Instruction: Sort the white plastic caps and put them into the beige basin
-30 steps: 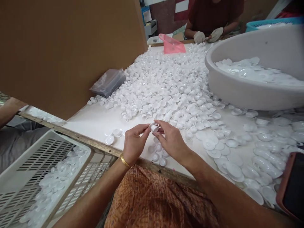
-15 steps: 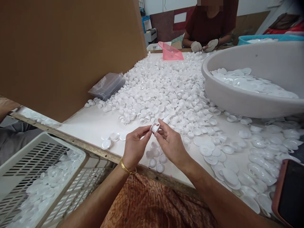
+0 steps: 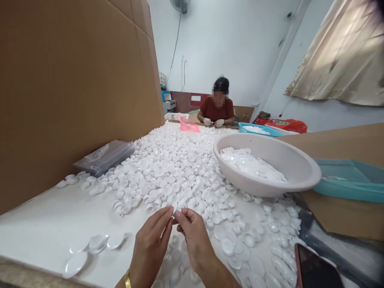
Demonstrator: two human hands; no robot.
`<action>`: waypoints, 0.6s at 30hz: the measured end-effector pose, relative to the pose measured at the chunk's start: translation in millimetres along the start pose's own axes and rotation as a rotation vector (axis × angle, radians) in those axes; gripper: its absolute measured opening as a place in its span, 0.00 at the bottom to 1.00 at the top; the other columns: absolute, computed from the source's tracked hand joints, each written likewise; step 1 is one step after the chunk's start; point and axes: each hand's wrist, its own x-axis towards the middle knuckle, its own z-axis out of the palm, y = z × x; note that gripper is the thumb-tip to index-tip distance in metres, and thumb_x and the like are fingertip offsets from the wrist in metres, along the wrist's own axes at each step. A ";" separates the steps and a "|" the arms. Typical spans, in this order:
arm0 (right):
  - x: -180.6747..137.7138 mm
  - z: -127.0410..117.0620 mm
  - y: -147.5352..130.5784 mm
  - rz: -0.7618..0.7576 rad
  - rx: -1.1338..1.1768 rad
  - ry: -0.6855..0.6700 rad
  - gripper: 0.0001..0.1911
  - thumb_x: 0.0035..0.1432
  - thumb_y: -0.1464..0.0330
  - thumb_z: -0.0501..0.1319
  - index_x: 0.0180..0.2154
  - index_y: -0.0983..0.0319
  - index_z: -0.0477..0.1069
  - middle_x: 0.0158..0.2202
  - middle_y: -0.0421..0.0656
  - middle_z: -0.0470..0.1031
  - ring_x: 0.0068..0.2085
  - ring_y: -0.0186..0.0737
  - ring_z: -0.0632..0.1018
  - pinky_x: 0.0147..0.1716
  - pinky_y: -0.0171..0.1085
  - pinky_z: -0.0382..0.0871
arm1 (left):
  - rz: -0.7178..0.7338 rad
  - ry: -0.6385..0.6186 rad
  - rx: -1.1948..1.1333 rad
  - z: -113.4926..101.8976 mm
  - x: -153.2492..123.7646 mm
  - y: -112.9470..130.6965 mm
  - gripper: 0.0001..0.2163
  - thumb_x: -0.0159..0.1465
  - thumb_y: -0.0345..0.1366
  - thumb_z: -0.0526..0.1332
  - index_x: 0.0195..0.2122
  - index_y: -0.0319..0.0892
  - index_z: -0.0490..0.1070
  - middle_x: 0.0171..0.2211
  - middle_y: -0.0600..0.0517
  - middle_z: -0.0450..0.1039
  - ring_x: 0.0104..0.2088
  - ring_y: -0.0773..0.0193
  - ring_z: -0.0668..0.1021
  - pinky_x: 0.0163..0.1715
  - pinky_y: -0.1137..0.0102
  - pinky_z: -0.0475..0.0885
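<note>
My left hand [image 3: 151, 240] and my right hand [image 3: 193, 236] meet at the near side of the table, fingertips pinched together. Between them is a small white toy cup [image 3: 176, 212], mostly covered by the fingers. Just beyond the hands spreads a large heap of small white cups [image 3: 180, 172]. Flat white saucers [image 3: 97, 243] lie to the left of my left hand. To the right of my right hand are more saucers [image 3: 229, 245], overlapping one another. Loose white pieces below my hands are partly hidden.
A wide grey-white basin [image 3: 306, 176] of white pieces stands at right, beside a teal tray [image 3: 354, 192]. A phone [image 3: 319, 266] lies near right. Tall cardboard [image 3: 75, 80] walls the left, with plastic bags [image 3: 103, 157] against it. A gloved co-worker [image 3: 216, 112] sits opposite.
The view has tilted up, showing more wall and the whole basin; the crate at lower left is out of sight. Both hands still hold the cup, now more covered by the fingers.
</note>
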 end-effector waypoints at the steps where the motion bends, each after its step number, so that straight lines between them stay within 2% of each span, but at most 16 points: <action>1: -0.1 -1.0 -0.5 0.015 0.031 0.014 0.12 0.50 0.60 0.61 0.28 0.64 0.67 0.27 0.39 0.68 0.32 0.32 0.71 0.34 0.32 0.62 | 0.016 0.004 0.008 0.6 0.3 0.9 0.11 0.61 0.30 0.56 0.45 0.40 0.70 0.41 0.48 0.74 0.42 0.62 0.76 0.41 0.69 0.75; 5: -0.8 -4.2 0.9 0.076 0.230 -0.021 0.13 0.45 0.62 0.65 0.23 0.64 0.66 0.24 0.38 0.67 0.28 0.29 0.66 0.32 0.31 0.59 | 0.060 0.029 0.042 -0.9 0.1 5.6 0.11 0.61 0.30 0.55 0.45 0.40 0.70 0.42 0.48 0.74 0.43 0.63 0.76 0.43 0.70 0.74; 9: -2.7 -4.0 0.9 0.111 0.451 -0.109 0.14 0.42 0.65 0.68 0.21 0.64 0.65 0.23 0.37 0.65 0.28 0.29 0.66 0.34 0.32 0.61 | 0.108 0.022 0.105 -2.0 -3.5 8.4 0.11 0.62 0.29 0.54 0.45 0.39 0.69 0.42 0.46 0.73 0.43 0.62 0.76 0.42 0.69 0.74; 13: -4.6 -4.0 -0.1 0.167 0.510 -0.105 0.13 0.38 0.67 0.69 0.20 0.64 0.65 0.22 0.38 0.67 0.28 0.31 0.69 0.37 0.34 0.63 | 0.150 0.012 0.180 0.7 -9.4 9.0 0.11 0.61 0.27 0.54 0.44 0.37 0.69 0.40 0.44 0.74 0.41 0.59 0.76 0.38 0.67 0.76; 18: -3.8 -7.4 4.5 0.250 0.599 -0.116 0.13 0.36 0.69 0.69 0.21 0.63 0.66 0.24 0.39 0.71 0.28 0.33 0.72 0.35 0.34 0.65 | 0.181 0.005 0.251 8.6 -14.0 11.0 0.11 0.60 0.25 0.53 0.44 0.36 0.68 0.40 0.42 0.74 0.41 0.57 0.76 0.37 0.66 0.76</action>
